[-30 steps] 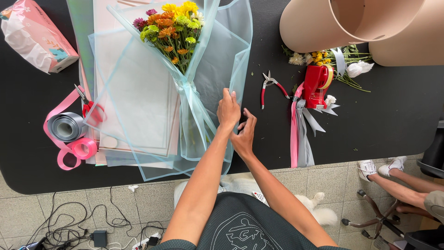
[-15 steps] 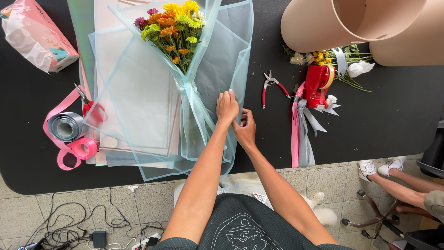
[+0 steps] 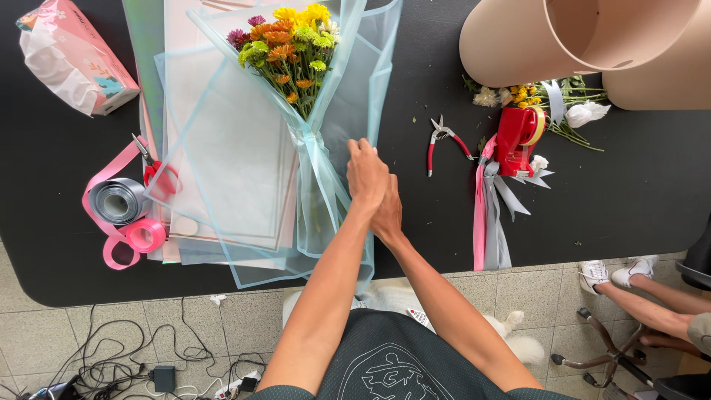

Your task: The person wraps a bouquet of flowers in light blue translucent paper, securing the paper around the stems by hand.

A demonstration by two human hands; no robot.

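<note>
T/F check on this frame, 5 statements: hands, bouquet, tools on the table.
1. Both hands rest on the pale blue wrap beside the bouquet stems. True: left hand lies over right hand on the wrap.
2. The bouquet is bare, unwrapped. False: pale blue translucent sheet surrounds it, tied with ribbon at the stems.
3. The red-handled pliers are in the right hand. False: they lie on the black table, apart from both hands.
4. A grey ribbon roll sits left of the paper sheets. True.
5. The red tape dispenser lies right of the pliers. True.
</note>
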